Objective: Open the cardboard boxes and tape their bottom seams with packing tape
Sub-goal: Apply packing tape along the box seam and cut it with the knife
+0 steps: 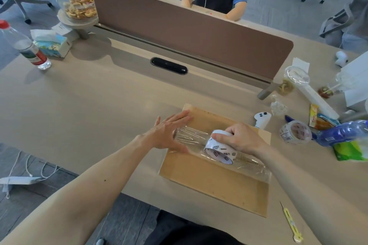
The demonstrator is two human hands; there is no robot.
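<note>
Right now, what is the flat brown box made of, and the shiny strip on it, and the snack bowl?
The box looks like cardboard: matte brown, stiff and flat. The strip off the tape roll seems thin clear plastic, glossy and wrinkled. The bowl is see-through, glass or clear plastic; I cannot tell which.

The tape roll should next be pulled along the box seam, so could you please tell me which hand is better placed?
Right, probably. The right hand grips the tape roll, while the left hand lies flat, pinning the pulled-out tape to the cardboard box.
</note>
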